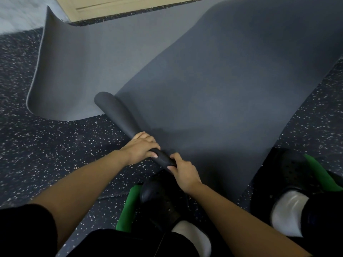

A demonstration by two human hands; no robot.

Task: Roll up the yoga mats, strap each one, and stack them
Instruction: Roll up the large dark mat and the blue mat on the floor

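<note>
In your head view, your left hand (141, 147) and right hand (183, 173) both grip the near end of the thin roll (118, 115) begun on the dark grey foam yoga mat (213, 89). Its flat stretch runs far right across the speckled black rubber floor (37, 145). A second, lighter grey mat (83, 62) lies far left, partly under it.

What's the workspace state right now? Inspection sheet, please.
Surface: speckled dark floor, with the mats lying on it.
Job's things: dark mat, near end rolled into a thin tube, rest flat; second mat unrolled beyond it, far corner curled up; no strap seen.
Clutter: green objects by the black shoes, unclear what they are.
Grippers: left hand and right hand both grip the rolled end.
Cables: nothing seen.
Surroundings: beige wall panel at the top edge.
</note>
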